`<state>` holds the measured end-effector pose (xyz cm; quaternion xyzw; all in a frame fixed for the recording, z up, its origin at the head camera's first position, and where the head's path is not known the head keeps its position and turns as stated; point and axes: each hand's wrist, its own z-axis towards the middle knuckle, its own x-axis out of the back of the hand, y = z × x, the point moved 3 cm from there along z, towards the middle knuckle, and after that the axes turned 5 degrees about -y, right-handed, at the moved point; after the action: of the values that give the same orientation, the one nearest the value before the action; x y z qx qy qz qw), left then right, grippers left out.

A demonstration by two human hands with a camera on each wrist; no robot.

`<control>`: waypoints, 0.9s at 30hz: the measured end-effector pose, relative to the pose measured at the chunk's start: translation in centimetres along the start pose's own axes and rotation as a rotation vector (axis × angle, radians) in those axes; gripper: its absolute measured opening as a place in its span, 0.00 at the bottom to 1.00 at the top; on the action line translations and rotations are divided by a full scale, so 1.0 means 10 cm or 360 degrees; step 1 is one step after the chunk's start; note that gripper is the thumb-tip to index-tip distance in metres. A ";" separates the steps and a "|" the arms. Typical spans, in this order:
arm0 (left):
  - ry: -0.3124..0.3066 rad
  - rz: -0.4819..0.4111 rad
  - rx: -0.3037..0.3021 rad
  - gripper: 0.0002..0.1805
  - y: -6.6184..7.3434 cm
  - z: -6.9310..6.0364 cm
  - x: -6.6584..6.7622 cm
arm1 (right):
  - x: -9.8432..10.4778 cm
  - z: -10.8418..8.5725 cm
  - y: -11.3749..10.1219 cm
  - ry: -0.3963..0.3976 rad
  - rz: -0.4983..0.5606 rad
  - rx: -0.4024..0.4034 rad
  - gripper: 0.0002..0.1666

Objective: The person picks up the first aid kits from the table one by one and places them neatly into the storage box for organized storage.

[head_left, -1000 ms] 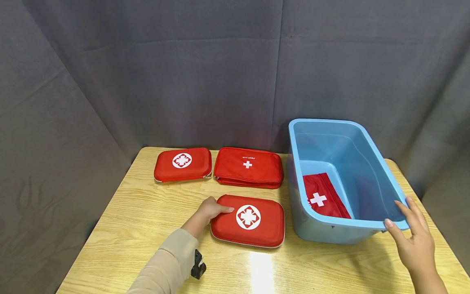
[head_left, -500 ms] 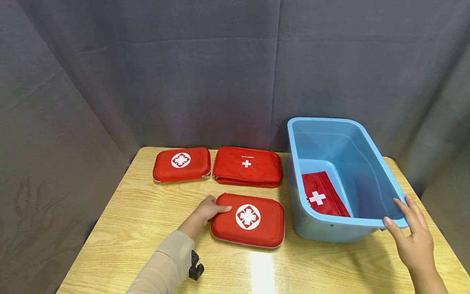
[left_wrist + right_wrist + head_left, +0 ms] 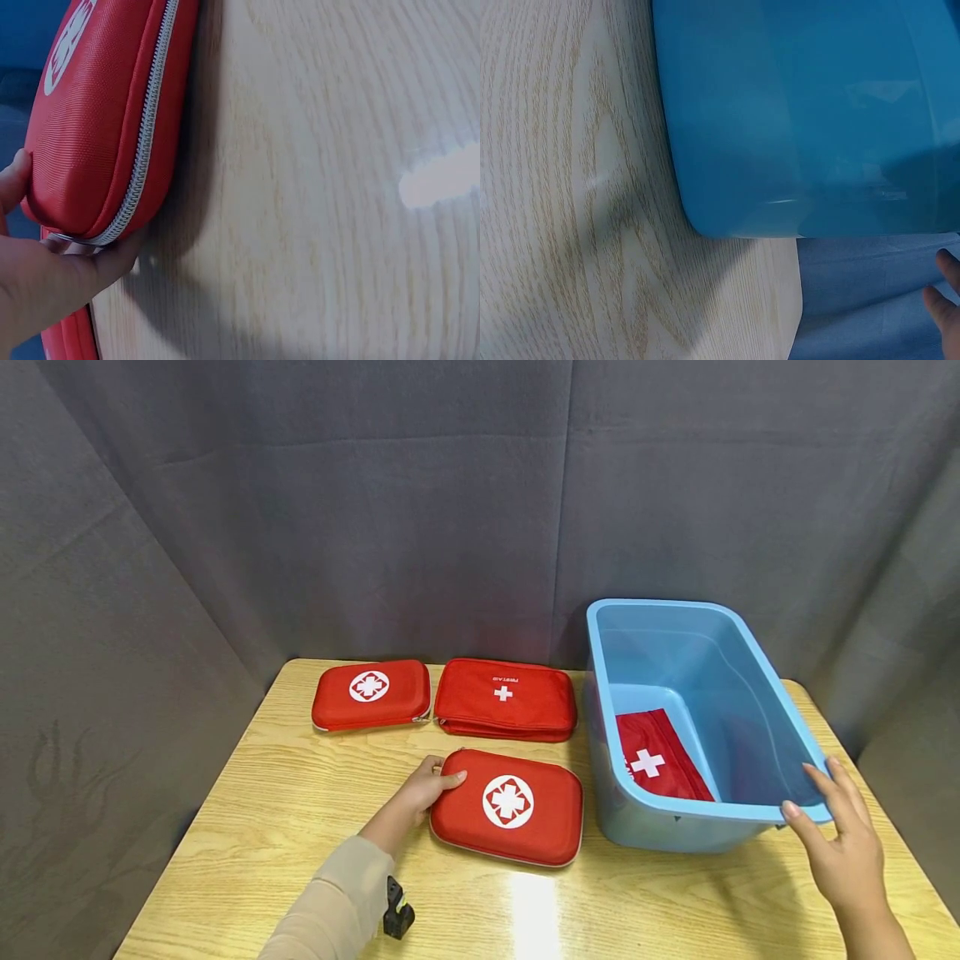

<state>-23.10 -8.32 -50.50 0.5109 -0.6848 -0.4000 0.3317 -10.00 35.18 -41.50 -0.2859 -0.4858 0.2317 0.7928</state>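
My left hand (image 3: pixel 422 789) grips the left end of a red hard case (image 3: pixel 468 822) with a white round emblem, thumb on top. In the left wrist view the fingers of the hand (image 3: pixel 52 277) pass under the zipped end of the case (image 3: pixel 97 120). My right hand (image 3: pixel 847 843) touches the near right corner of a blue bin (image 3: pixel 705 831), thumb and fingers spread at its rim. A red pouch (image 3: pixel 660 747) with a white cross lies in the bin. The right wrist view has the bin's outer wall (image 3: pixel 780 135) and part of the hand (image 3: pixel 949 315).
Behind the gripped case, a smaller red case (image 3: pixel 405 693) and a red first aid pouch (image 3: pixel 465 702) lie side by side near the back edge of the wooden table (image 3: pixel 247 827). A grey curtain (image 3: pixel 420 527) hangs behind and along the sides.
The left hand's end of the red case has risen slightly, with the thumb shifted a little left and up. The right hand stays at the bin's corner.
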 end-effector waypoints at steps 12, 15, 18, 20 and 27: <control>0.0146 -0.0111 -0.0145 0.18 0.00 0.00 0.06 | -0.02 0.00 0.01 -0.0008 0.0022 -0.0009 0.29; 0.0142 -0.0183 -0.0167 0.18 0.04 0.00 0.08 | -0.02 0.00 0.00 -0.0010 0.0017 -0.0007 0.29; 0.0106 -0.0254 -0.0207 0.19 0.11 0.00 0.11 | -0.01 0.00 0.00 -0.0012 0.0024 -0.0007 0.29; 0.0083 -0.0280 -0.0217 0.20 0.16 0.01 0.12 | -0.01 0.01 0.00 -0.0011 0.0036 -0.0009 0.30; 0.0107 -0.0336 -0.0237 0.21 0.32 0.02 0.16 | -0.02 0.01 0.02 0.0014 0.0048 0.0010 0.30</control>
<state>-25.04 -9.29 -47.64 0.5673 -0.5841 -0.4651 0.3473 -10.20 35.23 -41.65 -0.2919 -0.4773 0.2439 0.7922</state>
